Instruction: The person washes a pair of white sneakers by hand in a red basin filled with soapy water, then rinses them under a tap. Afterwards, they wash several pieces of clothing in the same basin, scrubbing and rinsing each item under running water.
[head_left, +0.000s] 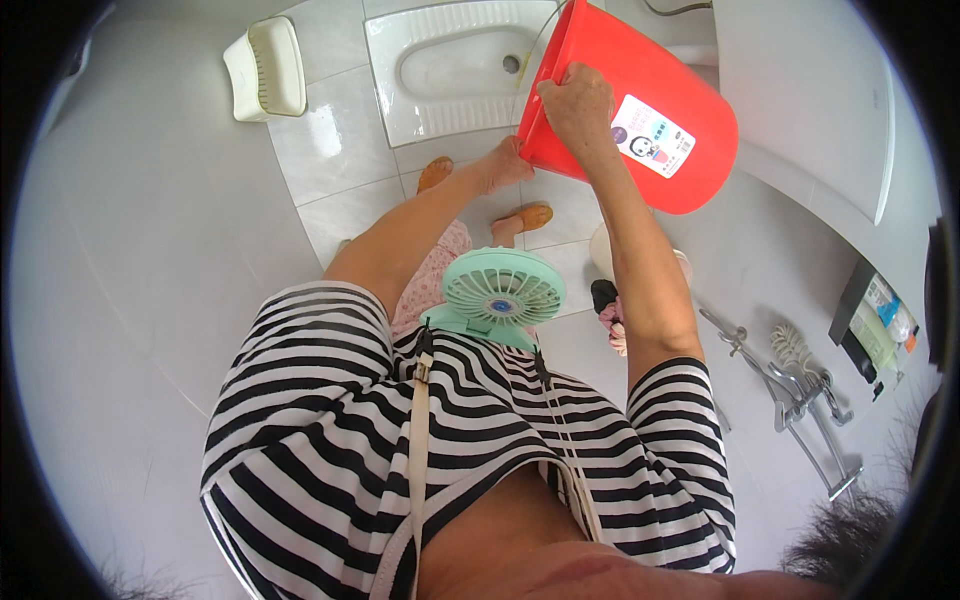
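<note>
A red plastic bucket (667, 82) is tilted on its side in front of me, its mouth facing left over the edge of a white squat toilet (386, 97). My right hand (581, 109) grips the bucket's rim on the upper side. Lower down, my left hand (504, 166) holds the same rim. A white sticker (654, 136) with a cartoon figure and writing is stuck to the bucket's wall. The inside of the bucket is hidden from me, and no water is seen running from it.
A cream plastic basket (281, 67) stands on the tiled floor at left. A mint-green fan (504, 285) hangs at my front. To the right are a washbasin (810, 97), metal shower fittings (802, 401) and a wall shelf with tubes (877, 322). Dark and pink cloth items (611, 315) are beside my right forearm.
</note>
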